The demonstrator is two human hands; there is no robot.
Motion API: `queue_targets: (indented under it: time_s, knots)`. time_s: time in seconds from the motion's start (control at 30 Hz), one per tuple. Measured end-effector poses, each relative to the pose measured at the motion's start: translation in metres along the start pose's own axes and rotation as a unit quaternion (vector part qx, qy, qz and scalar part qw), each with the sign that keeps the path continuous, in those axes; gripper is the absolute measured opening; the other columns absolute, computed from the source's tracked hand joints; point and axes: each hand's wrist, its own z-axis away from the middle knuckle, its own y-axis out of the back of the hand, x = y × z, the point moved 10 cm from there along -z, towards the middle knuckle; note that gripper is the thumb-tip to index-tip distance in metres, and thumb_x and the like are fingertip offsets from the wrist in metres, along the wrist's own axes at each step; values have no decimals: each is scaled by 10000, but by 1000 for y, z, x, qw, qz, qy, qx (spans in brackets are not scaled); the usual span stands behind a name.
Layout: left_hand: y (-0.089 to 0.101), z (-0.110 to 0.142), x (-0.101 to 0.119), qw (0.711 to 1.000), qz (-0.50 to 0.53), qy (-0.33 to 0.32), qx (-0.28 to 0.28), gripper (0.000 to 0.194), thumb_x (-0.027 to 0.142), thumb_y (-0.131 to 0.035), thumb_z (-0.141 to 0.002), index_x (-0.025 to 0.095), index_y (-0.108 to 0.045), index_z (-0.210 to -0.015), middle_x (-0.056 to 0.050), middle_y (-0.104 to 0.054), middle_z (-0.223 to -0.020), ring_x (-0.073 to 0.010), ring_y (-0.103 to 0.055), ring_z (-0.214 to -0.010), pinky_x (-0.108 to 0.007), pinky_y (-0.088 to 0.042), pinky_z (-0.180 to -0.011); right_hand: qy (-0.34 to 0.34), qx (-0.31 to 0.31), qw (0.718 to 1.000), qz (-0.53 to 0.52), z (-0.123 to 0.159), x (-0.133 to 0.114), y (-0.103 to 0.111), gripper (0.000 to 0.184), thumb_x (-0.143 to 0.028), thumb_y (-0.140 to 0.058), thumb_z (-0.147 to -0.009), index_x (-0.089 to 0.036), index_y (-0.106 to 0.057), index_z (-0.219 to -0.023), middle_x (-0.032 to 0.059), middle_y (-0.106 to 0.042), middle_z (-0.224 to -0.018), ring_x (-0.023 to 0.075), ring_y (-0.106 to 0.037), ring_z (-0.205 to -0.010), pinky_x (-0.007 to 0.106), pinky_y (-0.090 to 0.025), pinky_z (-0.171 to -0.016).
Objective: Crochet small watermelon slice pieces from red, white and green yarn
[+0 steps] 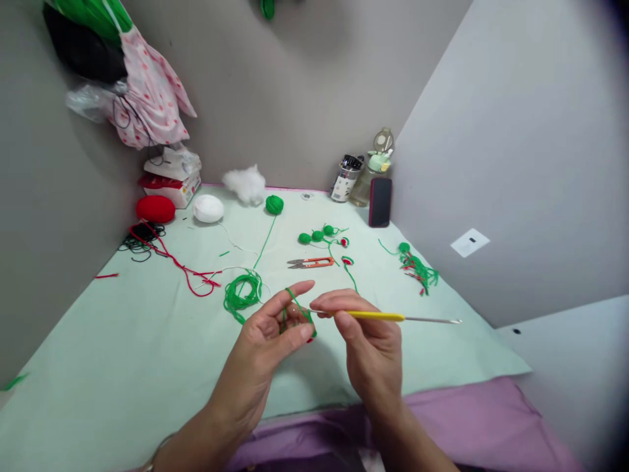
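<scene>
Between thumb and fingers, my left hand [272,331] pinches a small green and red crochet piece [313,331], mostly covered by the fingertips. Green yarn [297,301] loops over its raised index finger. My right hand [368,341] grips a crochet hook [376,316] with a yellow handle and metal ends, held nearly level. The hook's left tip meets the green yarn at the piece; its other end sticks out to the right. Just beyond my left hand lies a loose coil of green yarn [243,293], with a strand running back to a green yarn ball [274,204].
Orange thread snips [310,263] lie beyond my hands, near small green crocheted balls [317,236] and red-green pieces [347,261]. Red yarn [156,209], white yarn [208,209] and stuffing [246,185] sit back left. A phone [380,202] leans at back right; green scraps [417,269] lie right.
</scene>
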Motion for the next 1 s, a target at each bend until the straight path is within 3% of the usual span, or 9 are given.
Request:
queue_targets:
  time_s: [0.17, 0.3, 0.37, 0.43, 0.5, 0.63, 0.77, 0.9, 1.0]
  knots:
    - [2, -2, -1, 1000, -4, 1, 4, 419, 331, -933, -789, 297, -851, -1198, 2, -662, -856, -168, -588, -858, -318, -465, -918, 6, -2, 1000, 10, 0, -2, 0, 164, -305, -680, -1040, -253, -823, -982, 49, -794, -890, 199, -729, -819, 333, -608, -716]
    - [3, -1, -2, 999, 15, 3, 29, 590, 280, -950, -775, 296, -777, -1339, 26, -673, -816, -145, -596, -806, -288, -475, -863, 30, -15, 999, 43, 3, -8, -1, 171, -247, -650, -1051, -257, -814, -1003, 42, -775, -874, 193, -725, -807, 327, -606, -702]
    - [4, 0, 1, 999, 20, -15, 43, 681, 259, -959, -767, 285, -728, -1407, 40, -673, -784, -140, -600, -796, -277, -479, -854, 90, -28, 986, 136, 9, -19, -6, 204, -175, -647, -1037, -283, -812, -1092, 48, -778, -929, 198, -733, -846, 334, -615, -725]
    - [4, 0, 3, 999, 30, -26, 36, 704, 264, -971, -760, 280, -718, -1417, 44, -677, -789, -131, -598, -792, -264, -482, -849, 183, -46, 949, 253, 19, -34, -16, 320, -112, -653, -1011, -319, -798, -1206, 65, -788, -1021, 220, -739, -923, 369, -626, -788]
    - [0, -1, -2, 998, 54, 8, 3, 658, 292, -974, -762, 265, -748, -1379, 35, -674, -801, -125, -596, -796, -251, -480, -843, 234, -49, 924, 297, 25, -42, -20, 383, -85, -647, -999, -330, -782, -1260, 76, -788, -1064, 232, -734, -956, 390, -624, -817]
    - [-3, -3, -13, 991, 95, 87, -34, 525, 283, -974, -749, 230, -828, -1251, 8, -676, -838, -106, -575, -781, -221, -463, -816, 105, 30, 987, 114, 7, -26, 12, 225, -144, -621, -1030, -268, -806, -1067, 50, -753, -876, 199, -698, -812, 332, -583, -693]
    - [-1, -4, -4, 997, 62, 36, -22, 425, 282, -973, -744, 291, -868, -1156, 20, -670, -838, -112, -576, -797, -224, -464, -821, -4, 38, 998, -41, -5, -3, 15, 181, -308, -681, -1033, -242, -811, -924, 32, -717, -789, 175, -657, -722, 303, -562, -659]
    - [0, -3, -5, 1000, 11, 11, -16, 429, 305, -973, -754, 342, -862, -1167, 35, -659, -798, -114, -586, -792, -242, -469, -847, 13, -30, 999, -9, -3, -7, -5, 154, -288, -680, -1045, -276, -829, -1008, 40, -796, -912, 199, -742, -892, 326, -613, -799]
    - [2, -4, -5, 1000, 7, -5, -7, 395, 323, -958, -780, 332, -863, -1163, 29, -687, -800, -122, -611, -807, -260, -476, -883, 47, -42, 997, 41, 2, -14, -9, 187, -194, -649, -1052, -286, -811, -1070, 32, -801, -927, 189, -747, -877, 313, -619, -770]
